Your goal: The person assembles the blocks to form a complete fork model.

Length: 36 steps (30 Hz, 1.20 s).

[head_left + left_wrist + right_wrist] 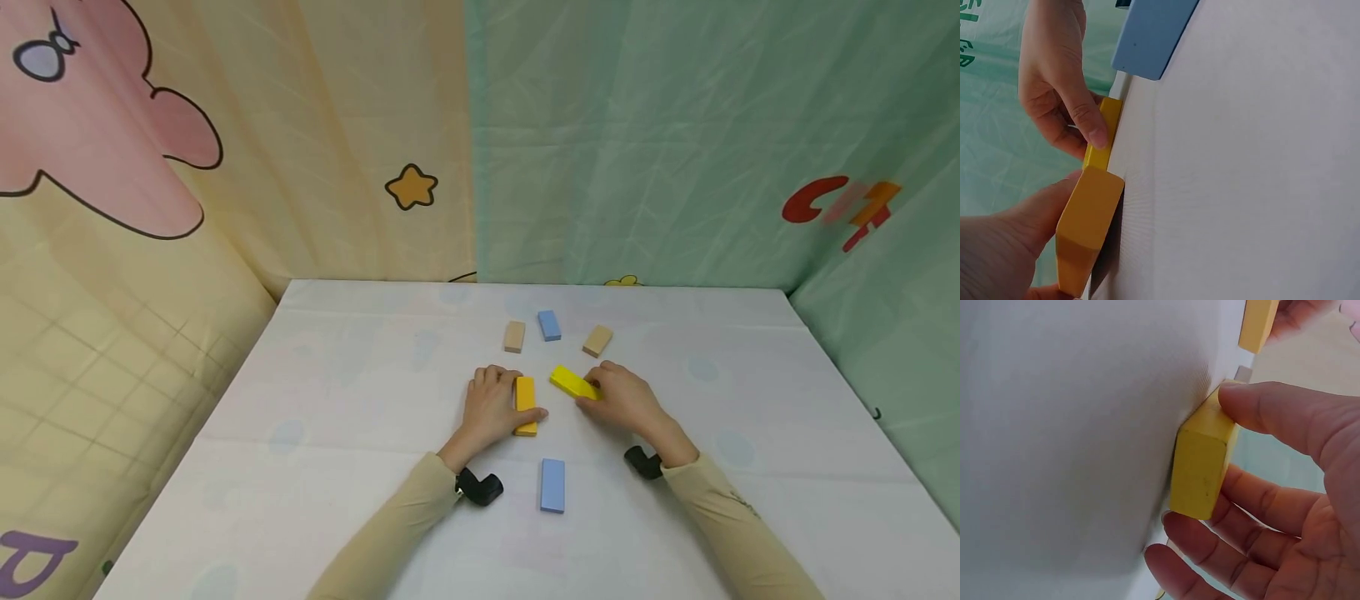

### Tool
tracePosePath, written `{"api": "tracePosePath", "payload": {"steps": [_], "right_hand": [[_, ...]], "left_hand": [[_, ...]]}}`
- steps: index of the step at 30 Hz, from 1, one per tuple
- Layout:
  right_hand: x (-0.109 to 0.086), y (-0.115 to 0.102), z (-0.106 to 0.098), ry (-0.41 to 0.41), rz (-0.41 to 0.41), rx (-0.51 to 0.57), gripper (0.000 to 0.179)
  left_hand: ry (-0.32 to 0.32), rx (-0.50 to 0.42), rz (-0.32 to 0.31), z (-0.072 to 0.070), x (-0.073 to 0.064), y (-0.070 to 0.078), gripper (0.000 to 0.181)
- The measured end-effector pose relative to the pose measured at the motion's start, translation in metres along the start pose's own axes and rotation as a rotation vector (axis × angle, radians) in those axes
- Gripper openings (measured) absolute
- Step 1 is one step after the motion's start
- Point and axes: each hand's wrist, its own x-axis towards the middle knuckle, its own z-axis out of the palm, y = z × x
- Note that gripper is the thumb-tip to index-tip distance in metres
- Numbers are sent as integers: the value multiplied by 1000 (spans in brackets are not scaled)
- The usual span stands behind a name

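My left hand point(487, 408) holds an orange wooden block point(526, 393) by its sides, thumb toward its near end and fingertips toward its far end. In the left wrist view the orange block point(1088, 212) sits between thumb and fingers, a dark shadow along its table side. To the right, my right hand point(622, 398) pinches a bright yellow block point(570, 381) that points slantwise toward the far left. The right wrist view shows the thumb on one face of the yellow block point(1200, 465), with fingers on its other side. A gap separates the two blocks.
Beyond the hands lie a tan block point(514, 337), a small blue block point(549, 325) and a second tan block point(597, 340), in a loose arc. Another blue block point(552, 486) lies nearer, between the forearms. Printed curtains point(637, 150) stand behind the white table point(337, 500).
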Motion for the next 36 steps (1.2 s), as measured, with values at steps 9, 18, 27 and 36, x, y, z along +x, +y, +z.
{"api": "tracePosePath", "payload": {"steps": [9, 18, 27, 36], "right_hand": [[0, 3, -1, 14, 28, 85, 32], [0, 8, -2, 1, 20, 253, 38], [1, 20, 1, 30, 46, 407, 35], [1, 22, -1, 107, 111, 552, 29]], "left_hand": [[-73, -170, -38, -1, 0, 4, 74], [-103, -396, -37, -2, 2, 2, 55], [-161, -611, -90, 0, 3, 6, 50], [-164, -659, -114, 7, 9, 13, 52]]}}
